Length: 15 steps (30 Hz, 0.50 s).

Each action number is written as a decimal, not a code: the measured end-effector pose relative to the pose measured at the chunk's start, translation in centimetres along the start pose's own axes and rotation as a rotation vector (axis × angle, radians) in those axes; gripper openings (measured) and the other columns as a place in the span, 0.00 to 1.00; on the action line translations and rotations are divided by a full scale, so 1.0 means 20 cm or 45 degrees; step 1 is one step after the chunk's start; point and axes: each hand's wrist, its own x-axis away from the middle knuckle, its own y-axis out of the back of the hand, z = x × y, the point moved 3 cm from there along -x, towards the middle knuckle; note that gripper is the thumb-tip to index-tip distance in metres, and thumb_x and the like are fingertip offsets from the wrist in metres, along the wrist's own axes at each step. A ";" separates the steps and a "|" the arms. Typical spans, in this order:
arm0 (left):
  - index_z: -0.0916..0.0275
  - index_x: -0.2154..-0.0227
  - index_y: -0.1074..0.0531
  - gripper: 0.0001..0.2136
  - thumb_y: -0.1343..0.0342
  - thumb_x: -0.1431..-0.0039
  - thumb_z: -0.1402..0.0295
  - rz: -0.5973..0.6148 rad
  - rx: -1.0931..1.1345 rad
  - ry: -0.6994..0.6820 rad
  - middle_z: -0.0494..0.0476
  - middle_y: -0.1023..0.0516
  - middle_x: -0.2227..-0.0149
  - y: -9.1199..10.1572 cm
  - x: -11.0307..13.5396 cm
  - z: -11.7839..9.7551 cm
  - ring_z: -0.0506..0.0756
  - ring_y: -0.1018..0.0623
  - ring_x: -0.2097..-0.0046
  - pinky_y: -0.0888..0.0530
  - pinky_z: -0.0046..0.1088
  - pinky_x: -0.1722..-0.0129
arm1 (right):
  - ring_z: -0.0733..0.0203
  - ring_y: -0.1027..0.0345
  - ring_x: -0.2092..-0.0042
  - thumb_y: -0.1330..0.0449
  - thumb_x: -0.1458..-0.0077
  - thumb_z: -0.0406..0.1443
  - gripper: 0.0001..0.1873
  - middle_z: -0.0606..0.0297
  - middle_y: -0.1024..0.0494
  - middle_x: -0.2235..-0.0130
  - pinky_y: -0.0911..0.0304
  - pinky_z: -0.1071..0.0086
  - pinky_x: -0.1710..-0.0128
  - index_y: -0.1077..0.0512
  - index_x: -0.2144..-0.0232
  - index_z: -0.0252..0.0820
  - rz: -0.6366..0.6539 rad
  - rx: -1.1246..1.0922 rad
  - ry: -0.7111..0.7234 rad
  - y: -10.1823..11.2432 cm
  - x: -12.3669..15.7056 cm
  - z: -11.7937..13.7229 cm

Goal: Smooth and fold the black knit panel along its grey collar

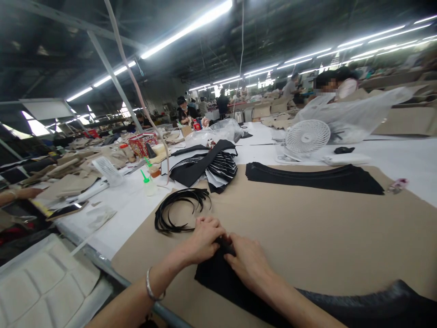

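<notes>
My left hand [204, 238] and my right hand [248, 264] meet near the front of a tan cardboard sheet [307, 228]. Both press and pinch the edge of a black fabric piece [218, 280] lying flat under them. The left hand's fingers are curled on the fabric's top edge; a silver bracelet sits on that wrist. The right hand's fingers are bunched against the left. Just beyond the left hand lies a loose coil of thin black strips [177, 209].
A long stack of black curved pieces [314, 176] lies at the far side of the cardboard. Black and striped fabric pieces [208, 166], glue bottles [149, 182], a white desk fan [306, 138] and a person in white behind it. White foam sheet [41, 282] at lower left.
</notes>
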 end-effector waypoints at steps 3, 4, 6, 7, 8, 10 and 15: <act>0.56 0.67 0.26 0.11 0.43 0.53 0.78 0.040 -0.004 -0.013 0.51 0.29 0.59 0.02 -0.01 0.03 0.58 0.33 0.51 0.44 0.43 0.50 | 0.49 0.29 0.56 0.42 0.49 0.30 0.11 0.60 0.21 0.61 0.45 0.62 0.60 0.27 0.61 0.41 0.020 0.002 0.005 0.00 -0.01 0.00; 0.56 0.67 0.26 0.10 0.42 0.52 0.77 0.051 0.003 -0.017 0.51 0.29 0.58 0.03 -0.02 0.04 0.58 0.33 0.50 0.44 0.43 0.50 | 0.49 0.29 0.56 0.42 0.49 0.30 0.10 0.60 0.21 0.61 0.45 0.62 0.60 0.27 0.63 0.41 0.021 0.005 0.005 -0.01 -0.01 0.00; 0.57 0.67 0.26 0.09 0.42 0.50 0.77 0.074 0.021 -0.025 0.51 0.28 0.57 0.04 -0.02 0.06 0.58 0.33 0.49 0.44 0.41 0.50 | 0.49 0.29 0.56 0.42 0.49 0.29 0.09 0.59 0.21 0.62 0.45 0.62 0.61 0.27 0.64 0.41 0.016 0.011 0.004 -0.01 -0.02 0.00; 0.57 0.67 0.26 0.09 0.42 0.49 0.77 0.085 0.033 -0.030 0.50 0.28 0.58 0.04 -0.03 0.07 0.57 0.33 0.50 0.43 0.40 0.50 | 0.49 0.29 0.56 0.42 0.49 0.29 0.09 0.59 0.21 0.62 0.45 0.63 0.61 0.27 0.64 0.40 0.012 0.010 0.003 -0.01 -0.02 0.00; 0.57 0.66 0.26 0.08 0.42 0.48 0.77 0.094 0.045 -0.037 0.50 0.27 0.59 0.04 -0.03 0.08 0.57 0.32 0.50 0.42 0.39 0.50 | 0.50 0.29 0.57 0.41 0.48 0.30 0.08 0.60 0.21 0.62 0.45 0.63 0.61 0.27 0.64 0.40 0.005 0.009 0.003 -0.01 -0.02 0.00; 0.57 0.66 0.25 0.08 0.43 0.46 0.76 0.102 0.070 -0.059 0.50 0.27 0.60 0.03 -0.03 0.10 0.56 0.31 0.51 0.41 0.38 0.50 | 0.50 0.30 0.57 0.41 0.46 0.31 0.07 0.59 0.22 0.61 0.44 0.64 0.62 0.27 0.63 0.40 -0.012 0.005 0.004 -0.01 -0.03 0.00; 0.57 0.65 0.24 0.09 0.43 0.46 0.78 0.083 0.146 -0.128 0.50 0.25 0.61 0.02 -0.05 0.15 0.54 0.29 0.53 0.37 0.33 0.50 | 0.51 0.32 0.54 0.43 0.43 0.32 0.08 0.57 0.23 0.57 0.44 0.62 0.57 0.28 0.59 0.39 -0.083 -0.002 0.026 -0.04 -0.06 0.04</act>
